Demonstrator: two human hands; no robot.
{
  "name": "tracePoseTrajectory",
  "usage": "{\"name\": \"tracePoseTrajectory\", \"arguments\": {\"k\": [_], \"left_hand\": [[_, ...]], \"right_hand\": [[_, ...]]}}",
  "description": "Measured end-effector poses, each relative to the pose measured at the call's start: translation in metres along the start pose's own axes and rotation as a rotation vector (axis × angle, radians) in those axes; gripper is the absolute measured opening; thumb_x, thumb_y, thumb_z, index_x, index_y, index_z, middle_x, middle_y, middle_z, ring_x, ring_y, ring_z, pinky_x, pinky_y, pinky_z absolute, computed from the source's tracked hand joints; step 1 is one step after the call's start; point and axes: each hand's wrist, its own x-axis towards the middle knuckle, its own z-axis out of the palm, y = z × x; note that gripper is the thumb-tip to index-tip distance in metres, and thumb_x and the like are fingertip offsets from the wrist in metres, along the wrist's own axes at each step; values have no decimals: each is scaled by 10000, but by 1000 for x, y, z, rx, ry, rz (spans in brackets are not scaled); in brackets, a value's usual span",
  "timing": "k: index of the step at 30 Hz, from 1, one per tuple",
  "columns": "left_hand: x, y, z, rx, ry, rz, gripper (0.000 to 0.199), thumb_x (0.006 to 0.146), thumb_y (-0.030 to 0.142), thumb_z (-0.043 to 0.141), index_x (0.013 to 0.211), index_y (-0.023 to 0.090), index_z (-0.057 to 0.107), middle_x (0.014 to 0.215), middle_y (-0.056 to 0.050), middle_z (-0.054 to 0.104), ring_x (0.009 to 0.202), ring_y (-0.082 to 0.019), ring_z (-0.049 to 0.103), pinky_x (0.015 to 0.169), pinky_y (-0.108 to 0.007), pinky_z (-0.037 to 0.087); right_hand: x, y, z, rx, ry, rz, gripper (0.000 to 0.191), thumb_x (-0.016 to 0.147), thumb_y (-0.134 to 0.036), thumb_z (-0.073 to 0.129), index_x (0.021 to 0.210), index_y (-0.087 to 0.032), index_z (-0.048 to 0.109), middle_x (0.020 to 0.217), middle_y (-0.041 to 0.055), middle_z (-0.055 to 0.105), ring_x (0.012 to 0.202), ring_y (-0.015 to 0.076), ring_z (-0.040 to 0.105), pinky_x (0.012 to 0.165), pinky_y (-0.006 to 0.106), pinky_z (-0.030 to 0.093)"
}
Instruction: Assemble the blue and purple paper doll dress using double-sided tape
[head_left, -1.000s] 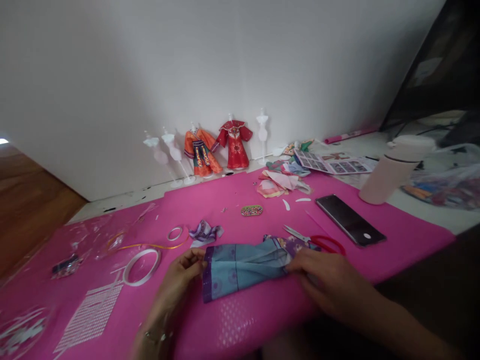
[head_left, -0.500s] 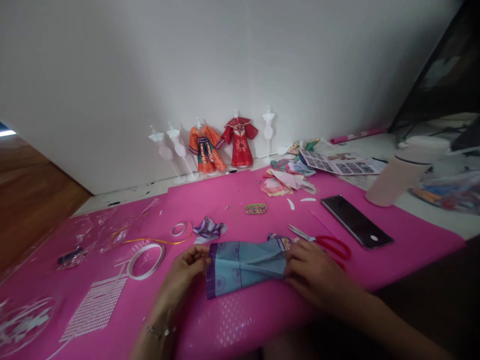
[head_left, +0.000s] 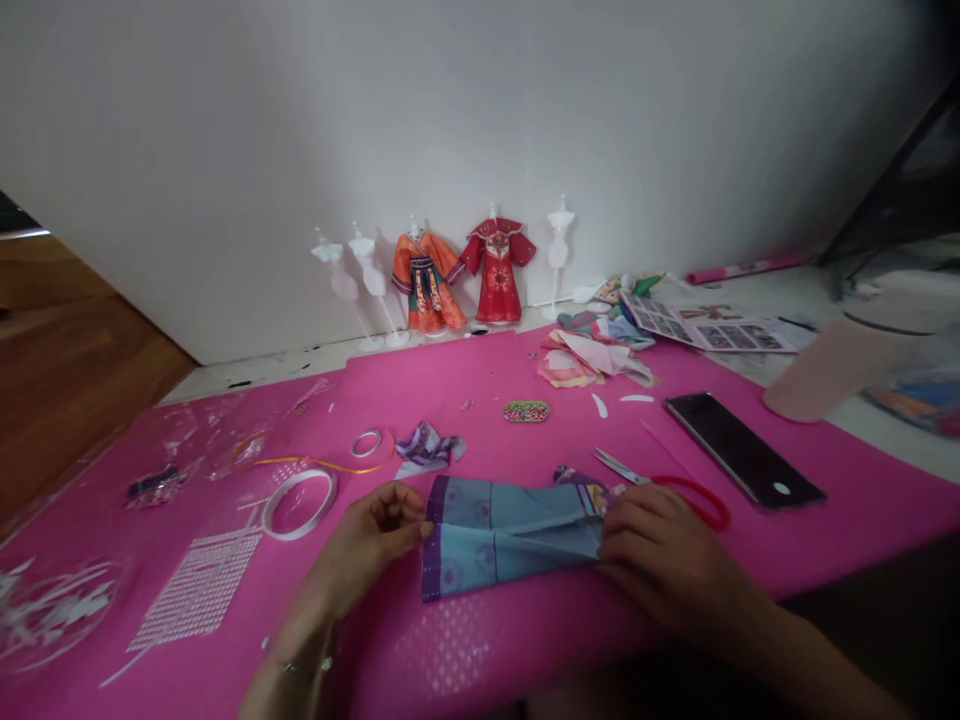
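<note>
Blue cloth (head_left: 469,562) is being held, long axis left-to-right | purple hem (head_left: 432,575) being pinched by left hand (head_left: 369,532) | opposite end by right hand (head_left: 670,542)

No legible text, label, brand, number or sign. Print on leaflet (head_left: 720,330) too small to read.

The place looked like a room in a home, where one corner served for handicraft. The wooden floor (head_left: 97,330), the plain pale wall (head_left: 300,130), the phone (head_left: 739,445) and the bottle (head_left: 832,370) gave it a domestic look. The pink mat (head_left: 420,370) carried scissors (head_left: 637,478), cloth scraps (head_left: 592,355) and a blue cloth (head_left: 517,535), and small mannequins (head_left: 369,265) stood near the wall, beside others in little robes (head_left: 499,280).
</note>
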Motion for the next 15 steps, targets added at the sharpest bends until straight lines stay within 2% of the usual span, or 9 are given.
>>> {"name": "tracePoseTrajectory", "arguments": {"k": [4,8,11,15], "left_hand": [[-8,6,4,116,66,46,192,559,264,789,648,202,629,592,23,595,570,-145,520,557,-258,396],[-21,7,9,182,121,66,160,600,294,752,662,213,628,624,12,596,599,-168,541,548,-264,415],[-34,-3,10,186,148,29,162,616,309,752,682,217,636,635,7,601,605,-180,557,543,-264,423],[-49,-25,7,171,158,-50,167,649,335,758,720,218,662,633,1,624,597,-188,574,536,-261,422]], "right_hand": [[-5,9,2,-66,-22,-70,115,923,-176,565,851,-239,630,890,2,668,922,211,572,922,429,406],[-12,17,4,-167,-15,-176,93,909,-181,582,912,-256,637,1069,20,676,1052,248,550,994,460,350],[-12,17,3,-185,-11,-158,106,923,-188,557,934,-255,638,1098,33,682,1067,258,556,986,465,357],[-9,13,2,-121,-18,-122,99,937,-206,557,892,-250,633,1006,18,706,950,210,622,950,430,392]]}}
